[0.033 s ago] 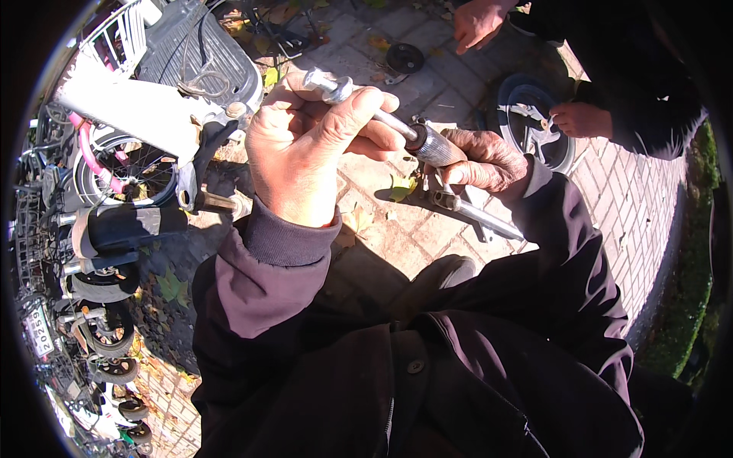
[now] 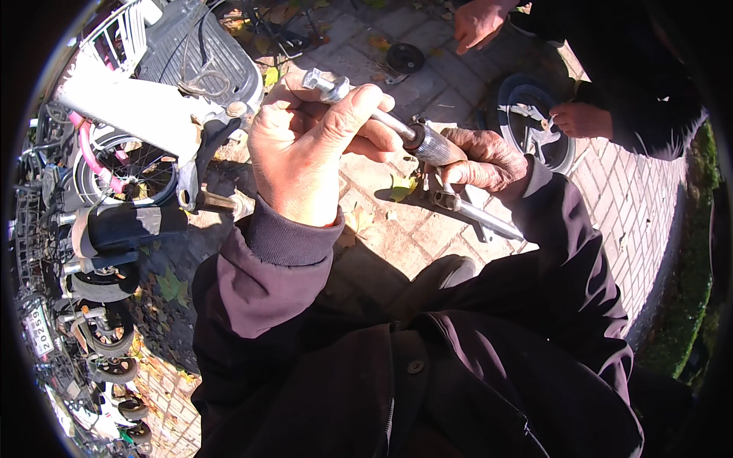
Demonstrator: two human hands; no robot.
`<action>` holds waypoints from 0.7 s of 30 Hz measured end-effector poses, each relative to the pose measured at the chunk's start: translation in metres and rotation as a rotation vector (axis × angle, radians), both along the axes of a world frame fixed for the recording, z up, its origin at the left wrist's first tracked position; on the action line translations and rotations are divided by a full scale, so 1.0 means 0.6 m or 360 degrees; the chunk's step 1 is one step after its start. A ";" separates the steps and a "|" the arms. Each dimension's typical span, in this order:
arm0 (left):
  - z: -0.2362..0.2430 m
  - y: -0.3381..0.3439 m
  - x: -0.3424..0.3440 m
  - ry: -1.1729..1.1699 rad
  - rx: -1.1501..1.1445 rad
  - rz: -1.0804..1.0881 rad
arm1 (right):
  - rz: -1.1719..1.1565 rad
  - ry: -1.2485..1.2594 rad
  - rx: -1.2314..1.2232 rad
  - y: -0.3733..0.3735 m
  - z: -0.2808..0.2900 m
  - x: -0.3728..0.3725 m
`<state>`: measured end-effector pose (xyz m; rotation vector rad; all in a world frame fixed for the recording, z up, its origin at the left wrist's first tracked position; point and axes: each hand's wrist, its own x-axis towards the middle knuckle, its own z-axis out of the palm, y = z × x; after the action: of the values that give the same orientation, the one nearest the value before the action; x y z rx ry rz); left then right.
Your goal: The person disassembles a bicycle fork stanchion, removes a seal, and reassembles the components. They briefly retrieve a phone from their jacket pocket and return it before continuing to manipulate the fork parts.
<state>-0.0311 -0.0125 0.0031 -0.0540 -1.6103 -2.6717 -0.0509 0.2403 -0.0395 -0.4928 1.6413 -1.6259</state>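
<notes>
My left hand (image 2: 309,145) is closed on a steel rod (image 2: 389,122) with a bolt head and a ring (image 2: 334,90) at its upper left end. The rod runs into a knurled metal cylinder (image 2: 434,146), which my right hand (image 2: 492,164) grips with darkened fingers. Just beneath the cylinder shows a metal fitting (image 2: 447,198) with a silver tube (image 2: 485,220) slanting down to the right over the paving; I cannot tell whether these are joined to the cylinder.
Scooters and bicycle parts crowd the left, with a pink-framed wheel (image 2: 130,175) and white panel (image 2: 130,114). At upper right another person's two hands (image 2: 477,27) (image 2: 580,118) are near a loose wheel (image 2: 534,126). A small black disc (image 2: 406,57) lies on the brick paving (image 2: 416,233).
</notes>
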 end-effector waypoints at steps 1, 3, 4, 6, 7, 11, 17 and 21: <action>-0.002 0.001 0.001 -0.0005 -0.0041 0.0004 | -0.0001 0.0026 0.0019 -0.001 0.001 0.000; -0.004 0.001 0.002 0.0032 -0.0105 -0.0009 | 0.0013 0.0050 0.0061 -0.002 0.001 0.001; -0.004 -0.001 0.002 -0.0001 -0.0053 -0.0044 | 0.0026 0.0053 0.0087 -0.002 0.001 0.001; -0.004 -0.007 -0.002 0.0006 0.0101 -0.0167 | 0.0033 0.0004 0.0069 -0.002 0.001 0.000; -0.004 -0.009 -0.005 0.0011 0.0178 -0.0230 | 0.0027 -0.0048 0.0022 -0.001 0.001 -0.001; -0.004 -0.012 -0.011 0.0006 0.0112 -0.0302 | 0.0003 -0.0102 -0.0110 0.002 0.002 -0.003; 0.004 -0.023 -0.010 -0.0009 -0.0019 -0.0320 | 0.0008 -0.0139 -0.0108 0.002 0.005 0.001; 0.003 -0.013 -0.004 0.0042 -0.0018 -0.0135 | 0.0003 -0.0028 -0.0074 -0.005 0.003 0.002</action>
<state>-0.0337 -0.0204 0.0049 -0.1602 -1.6519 -2.7115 -0.0496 0.2373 -0.0377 -0.5020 1.5930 -1.6658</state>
